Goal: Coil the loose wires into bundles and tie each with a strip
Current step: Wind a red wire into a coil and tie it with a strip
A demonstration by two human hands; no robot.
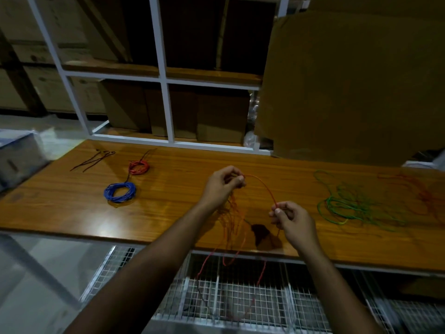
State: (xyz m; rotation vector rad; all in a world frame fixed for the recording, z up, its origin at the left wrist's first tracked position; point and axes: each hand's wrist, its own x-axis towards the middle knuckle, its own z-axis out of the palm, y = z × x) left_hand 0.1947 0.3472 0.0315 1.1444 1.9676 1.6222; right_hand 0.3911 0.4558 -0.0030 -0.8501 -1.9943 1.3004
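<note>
Noted: orange wire (263, 186) arched between left hand (222, 186) and right hand (292, 220), fingers of each pinching it above table (60, 201).

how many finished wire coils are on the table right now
2: a red coil at the far left of the table, and a blue coil just nearer, in front of it.

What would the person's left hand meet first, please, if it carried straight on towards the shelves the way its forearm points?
Probably bare wooden tabletop, then the white metal shelf frame. The left hand, pinching the thin orange wire, seems raised, so depth is uncertain.
</note>
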